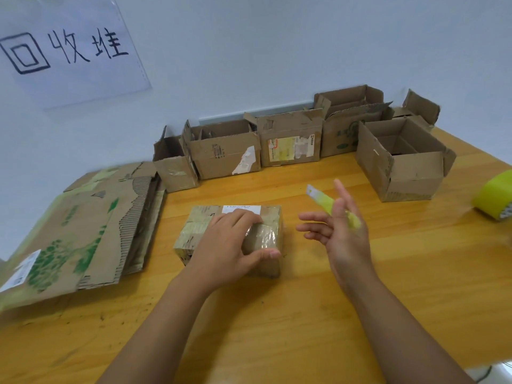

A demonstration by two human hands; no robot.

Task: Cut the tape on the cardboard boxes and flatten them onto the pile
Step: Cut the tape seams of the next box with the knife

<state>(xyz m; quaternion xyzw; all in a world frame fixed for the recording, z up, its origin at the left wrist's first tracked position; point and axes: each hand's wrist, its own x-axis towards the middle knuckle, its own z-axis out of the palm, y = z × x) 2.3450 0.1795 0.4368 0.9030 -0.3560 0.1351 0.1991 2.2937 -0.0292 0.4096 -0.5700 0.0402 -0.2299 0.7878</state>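
Observation:
A small cardboard box (194, 231) wrapped in shiny clear tape lies on the wooden table (277, 328) in the middle. My left hand (230, 245) grips it from above, fingers over the top and thumb on its near right side. My right hand (340, 239) hovers just right of the box, blurred, fingers spread. It holds a yellow utility knife (321, 199) near the thumb, and the knife's tip points up and to the left. A pile of flattened cardboard (83, 225) with green print lies at the left of the table.
Several open, empty cardboard boxes (224, 151) stand in a row along the wall, and a larger one (401, 162) sits at the right. A roll of yellow tape (493, 195) lies at the right edge. A handwritten paper sign (69, 48) hangs on the wall.

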